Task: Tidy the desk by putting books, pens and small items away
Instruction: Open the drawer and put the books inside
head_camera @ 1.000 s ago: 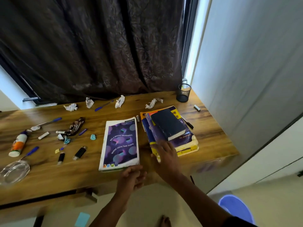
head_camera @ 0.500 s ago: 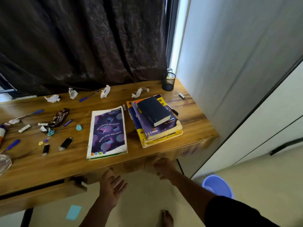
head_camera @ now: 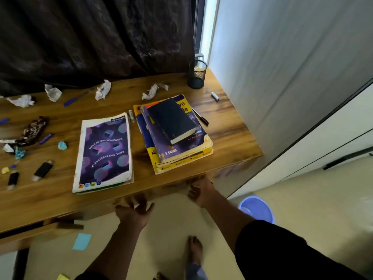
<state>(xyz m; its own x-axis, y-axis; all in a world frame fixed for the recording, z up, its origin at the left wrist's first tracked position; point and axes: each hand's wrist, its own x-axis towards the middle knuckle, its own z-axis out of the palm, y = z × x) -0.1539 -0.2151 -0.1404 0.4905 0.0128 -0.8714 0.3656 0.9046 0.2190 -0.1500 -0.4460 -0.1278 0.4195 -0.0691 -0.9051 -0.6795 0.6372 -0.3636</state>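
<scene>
A purple-covered notebook (head_camera: 104, 151) lies flat near the front edge of the wooden desk (head_camera: 232, 126). Right of it stands a stack of books (head_camera: 181, 156) topped by a dark hardcover (head_camera: 171, 120). My left hand (head_camera: 134, 212) hovers just below the desk's front edge, fingers spread, holding nothing. At that same edge, below the stack, is my right hand (head_camera: 200, 191); its fingers are loosely bent and empty. A black mesh pen cup (head_camera: 196, 74) stands at the back right corner. Pens, USB sticks (head_camera: 42, 170) and crumpled papers (head_camera: 103, 89) are scattered on the left.
A black pen (head_camera: 200, 117) lies beside the stack and a small silver cylinder (head_camera: 215, 96) near the right edge. A half-open drawer (head_camera: 30, 229) juts out lower left. A blue bucket (head_camera: 257, 209), sticky notes and my feet are on the floor. A white wardrobe stands at right.
Both hands have withdrawn from the books to the desk's front edge. The camera view has shifted right and closer to the desk.
</scene>
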